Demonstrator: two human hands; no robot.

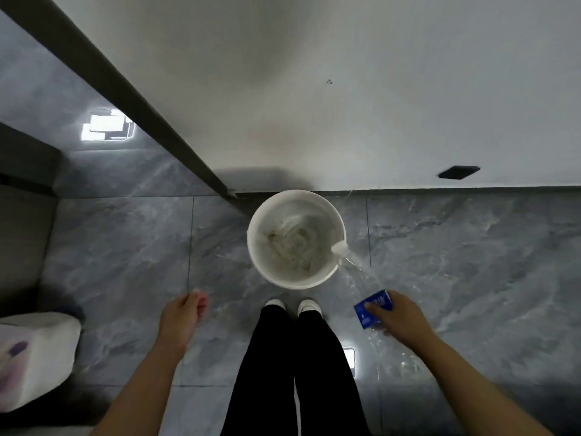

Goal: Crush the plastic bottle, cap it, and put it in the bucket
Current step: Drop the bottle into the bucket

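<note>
Clear plastic, with a blue label, is what we hold in our right hand (397, 313): the bottle (361, 287) is long and looks flattened, and its white cap (339, 248) is already on the neck. We judge that crushing and capping are done, and only the drop into the bucket (296, 239) is left.

The bottle is tilted, with the cap end pointing to the bucket. The cap is over the right part of the bucket rim, while the bottom end is below our right hand, away from the bucket. We think we hold it this way so that it goes in neck first.

The fingers (374, 306) of the right hand are closed around the label part in the middle of the bottle, thumb on one side and the others across it. The left hand (184, 313) is to the left of the bucket, well apart from it. Its fingers are loosely curled and hold nothing.

The bucket stands on the grey tile floor (471, 247) against the white wall, just in front of our shoes (292, 305).
</note>
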